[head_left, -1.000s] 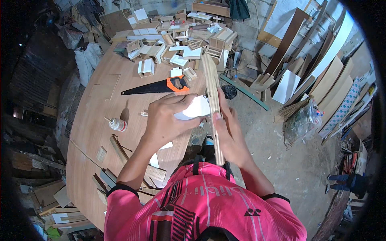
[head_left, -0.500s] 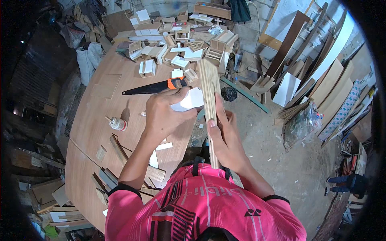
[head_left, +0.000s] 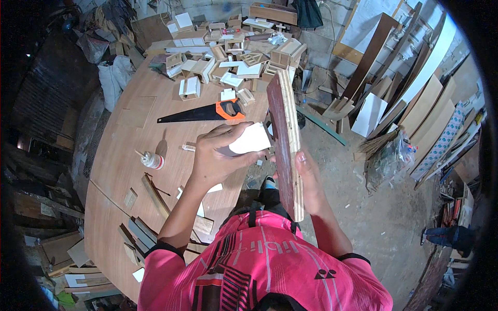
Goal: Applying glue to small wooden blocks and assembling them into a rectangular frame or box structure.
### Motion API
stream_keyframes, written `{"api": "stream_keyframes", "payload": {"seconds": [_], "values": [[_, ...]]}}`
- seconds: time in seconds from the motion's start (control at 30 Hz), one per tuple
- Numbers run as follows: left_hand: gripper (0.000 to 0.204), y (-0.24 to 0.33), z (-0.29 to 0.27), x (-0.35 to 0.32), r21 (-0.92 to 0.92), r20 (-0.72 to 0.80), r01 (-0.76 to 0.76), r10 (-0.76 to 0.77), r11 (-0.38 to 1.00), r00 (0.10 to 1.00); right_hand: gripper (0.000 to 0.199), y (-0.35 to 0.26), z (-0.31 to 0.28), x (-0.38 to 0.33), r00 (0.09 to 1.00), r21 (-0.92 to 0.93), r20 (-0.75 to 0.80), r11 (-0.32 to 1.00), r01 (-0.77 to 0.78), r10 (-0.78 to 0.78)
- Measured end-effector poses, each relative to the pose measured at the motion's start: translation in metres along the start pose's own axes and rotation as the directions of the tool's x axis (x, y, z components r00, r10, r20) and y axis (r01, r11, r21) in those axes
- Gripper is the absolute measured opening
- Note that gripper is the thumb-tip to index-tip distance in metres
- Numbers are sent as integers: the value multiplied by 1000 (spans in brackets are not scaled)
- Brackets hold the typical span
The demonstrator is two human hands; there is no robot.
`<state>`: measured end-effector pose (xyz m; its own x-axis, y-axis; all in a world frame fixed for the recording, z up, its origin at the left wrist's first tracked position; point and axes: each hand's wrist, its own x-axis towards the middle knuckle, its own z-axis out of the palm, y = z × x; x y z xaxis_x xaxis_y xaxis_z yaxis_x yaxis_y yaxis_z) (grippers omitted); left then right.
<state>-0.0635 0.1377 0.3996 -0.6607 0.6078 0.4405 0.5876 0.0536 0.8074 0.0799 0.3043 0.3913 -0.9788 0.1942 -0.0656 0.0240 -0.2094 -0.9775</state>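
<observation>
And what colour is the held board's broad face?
The board's face is reddish-brown; see the head view.

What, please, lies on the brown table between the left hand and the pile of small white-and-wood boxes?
A black-bladed, orange-handled handsaw lies between the left hand and those boxes, as the head view shows.

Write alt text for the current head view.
The left hand holds a small white piece; the right hand holds a board with a reddish face. On the worktable are a handsaw, a white bottle and small wooden boxes.
</observation>
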Motion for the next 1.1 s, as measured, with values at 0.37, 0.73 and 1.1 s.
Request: {"api": "stream_keyframes", "payload": {"seconds": [0.37, 0.73, 1.1], "values": [[58, 1, -11, -4, 266, 116, -164, 138, 950, 984, 66, -2, 7, -6, 996, -153, 34, 985, -77, 83], [57, -5, -9, -1, 233, 112, -249, 228, 940, 967, 64, 1, 22, 3, 997, -294, -32, 954, 52, -64], [51, -19, -21, -10, 285, -2, -130, 136, 950, 991, 62, 0, 33, 21, 996, -264, 80, 963, 63, -43]]}}
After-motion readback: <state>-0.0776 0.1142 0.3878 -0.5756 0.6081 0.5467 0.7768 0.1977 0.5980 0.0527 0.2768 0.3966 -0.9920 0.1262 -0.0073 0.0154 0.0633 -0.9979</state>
